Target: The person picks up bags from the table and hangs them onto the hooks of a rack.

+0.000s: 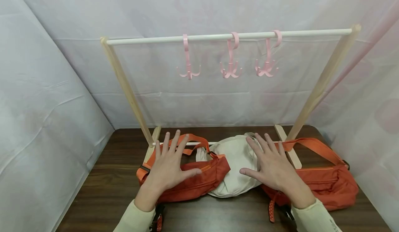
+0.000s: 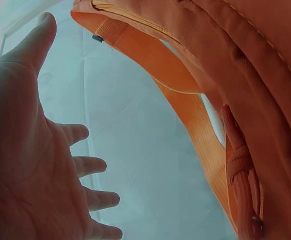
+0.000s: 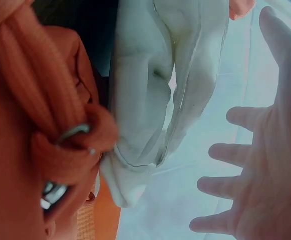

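My left hand (image 1: pixel 168 168) is spread with straight fingers above an orange-red belt bag (image 1: pixel 202 181), which lies on the table at the left. In the left wrist view that bag's orange strap (image 2: pixel 185 107) shows apart from the fingers. Spread the same way, my right hand (image 1: pixel 274 164) is over the right side of a cream bag (image 1: pixel 233 162) and the left end of a second orange-red belt bag (image 1: pixel 330 187). The right wrist view shows a knotted zipper pull (image 3: pixel 45 75) close to the camera. Both hands hold nothing.
Behind the bags stands a wooden rack with a white top rail (image 1: pixel 212 37). Three pink hooks hang from it: one left (image 1: pixel 188 59), one middle (image 1: pixel 231 57), one right (image 1: pixel 268 55). The dark wooden table (image 1: pixel 103 187) has pale cloth (image 1: pixel 46 86) around it.
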{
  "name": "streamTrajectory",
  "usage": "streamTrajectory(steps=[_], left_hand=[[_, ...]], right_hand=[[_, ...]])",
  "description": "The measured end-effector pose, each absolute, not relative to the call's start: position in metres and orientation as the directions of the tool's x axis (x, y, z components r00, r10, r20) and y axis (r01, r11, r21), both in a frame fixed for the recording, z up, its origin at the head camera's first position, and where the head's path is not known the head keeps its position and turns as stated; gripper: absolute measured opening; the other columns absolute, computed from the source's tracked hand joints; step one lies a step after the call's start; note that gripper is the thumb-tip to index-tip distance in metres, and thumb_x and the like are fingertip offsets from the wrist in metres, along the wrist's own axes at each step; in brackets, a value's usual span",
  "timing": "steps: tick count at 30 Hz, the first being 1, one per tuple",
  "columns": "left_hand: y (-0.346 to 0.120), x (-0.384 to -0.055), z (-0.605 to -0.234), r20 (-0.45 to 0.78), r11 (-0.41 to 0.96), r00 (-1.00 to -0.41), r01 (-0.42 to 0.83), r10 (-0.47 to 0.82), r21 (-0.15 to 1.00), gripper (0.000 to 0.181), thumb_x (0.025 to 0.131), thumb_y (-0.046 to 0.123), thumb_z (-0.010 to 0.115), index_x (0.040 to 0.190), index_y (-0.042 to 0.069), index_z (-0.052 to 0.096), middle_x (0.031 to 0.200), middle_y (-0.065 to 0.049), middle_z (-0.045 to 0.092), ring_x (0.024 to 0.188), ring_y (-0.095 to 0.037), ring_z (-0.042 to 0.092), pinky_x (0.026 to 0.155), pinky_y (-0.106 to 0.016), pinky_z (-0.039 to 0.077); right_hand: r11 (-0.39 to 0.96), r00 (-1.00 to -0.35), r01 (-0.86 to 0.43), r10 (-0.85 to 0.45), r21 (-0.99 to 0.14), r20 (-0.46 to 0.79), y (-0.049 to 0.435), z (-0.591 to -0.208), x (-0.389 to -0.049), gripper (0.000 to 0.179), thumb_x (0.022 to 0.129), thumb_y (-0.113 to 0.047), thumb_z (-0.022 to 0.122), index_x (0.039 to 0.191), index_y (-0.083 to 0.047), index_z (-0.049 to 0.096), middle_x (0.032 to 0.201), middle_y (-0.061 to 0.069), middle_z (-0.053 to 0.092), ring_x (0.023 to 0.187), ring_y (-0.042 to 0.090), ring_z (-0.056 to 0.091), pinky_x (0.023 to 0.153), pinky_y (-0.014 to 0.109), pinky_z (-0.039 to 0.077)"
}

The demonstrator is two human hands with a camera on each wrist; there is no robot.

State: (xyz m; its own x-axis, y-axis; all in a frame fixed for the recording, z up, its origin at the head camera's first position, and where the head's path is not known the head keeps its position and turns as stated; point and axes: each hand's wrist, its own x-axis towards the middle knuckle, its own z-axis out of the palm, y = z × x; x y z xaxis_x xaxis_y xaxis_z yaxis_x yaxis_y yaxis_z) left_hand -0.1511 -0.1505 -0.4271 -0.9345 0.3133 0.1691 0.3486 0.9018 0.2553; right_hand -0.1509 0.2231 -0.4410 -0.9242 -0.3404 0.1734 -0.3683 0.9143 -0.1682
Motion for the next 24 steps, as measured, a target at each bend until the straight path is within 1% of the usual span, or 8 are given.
streamTrajectory(steps=[4,7,14,20,24], left_hand=[[-0.151,-0.152,-0.425,0.164,0.898,-0.933,0.353,0.319,0.263,0.120,0.082,0.084,0.069,0.172,0.031,0.012,0.178,-0.002,-0.003,0.162,-0.039,-0.009,0.119,-0.076,-0.002],[-0.153,-0.153,-0.425,0.163,0.898,-0.934,0.352,0.318,0.264,0.119,0.082,0.084,0.069,0.172,0.032,0.011,0.178,-0.003,-0.003,0.162,-0.040,-0.008,0.119,-0.077,0.000],[-0.159,-0.157,-0.426,0.176,0.906,-0.935,0.344,0.307,0.246,0.118,0.082,0.084,0.069,0.172,0.032,0.013,0.179,-0.004,0.000,0.162,-0.040,-0.005,0.117,-0.079,0.006],[-0.162,-0.162,-0.428,0.179,0.910,-0.936,0.341,0.304,0.238,0.115,0.085,0.083,0.067,0.172,0.033,0.012,0.178,-0.005,0.001,0.162,-0.040,-0.003,0.117,-0.079,0.007],[-0.165,-0.166,-0.428,0.175,0.913,-0.938,0.335,0.300,0.232,0.115,0.085,0.083,0.067,0.172,0.031,0.014,0.178,-0.007,0.003,0.162,-0.041,-0.001,0.118,-0.078,0.006]], right_hand=[[0.917,-0.923,-0.369,-0.342,-0.154,0.178,0.223,-0.441,-0.150,0.111,0.087,-0.090,0.053,0.172,-0.030,0.015,0.174,0.015,0.020,0.158,0.049,0.012,0.114,0.082,0.012],[0.913,-0.919,-0.377,-0.348,-0.157,0.187,0.222,-0.440,-0.151,0.110,0.087,-0.090,0.052,0.172,-0.030,0.016,0.174,0.015,0.022,0.158,0.049,0.013,0.114,0.082,0.013],[0.905,-0.903,-0.401,-0.366,-0.141,0.224,0.215,-0.437,-0.155,0.109,0.086,-0.092,0.051,0.168,-0.023,0.032,0.171,0.014,0.028,0.156,0.048,0.020,0.115,0.079,0.018],[0.902,-0.899,-0.410,-0.376,-0.132,0.223,0.209,-0.431,-0.158,0.107,0.087,-0.092,0.048,0.169,-0.026,0.030,0.171,0.013,0.028,0.158,0.045,0.020,0.116,0.078,0.018],[0.897,-0.895,-0.421,-0.386,-0.136,0.223,0.205,-0.427,-0.162,0.106,0.088,-0.092,0.047,0.169,-0.026,0.030,0.171,0.014,0.030,0.157,0.044,0.022,0.117,0.076,0.019]])
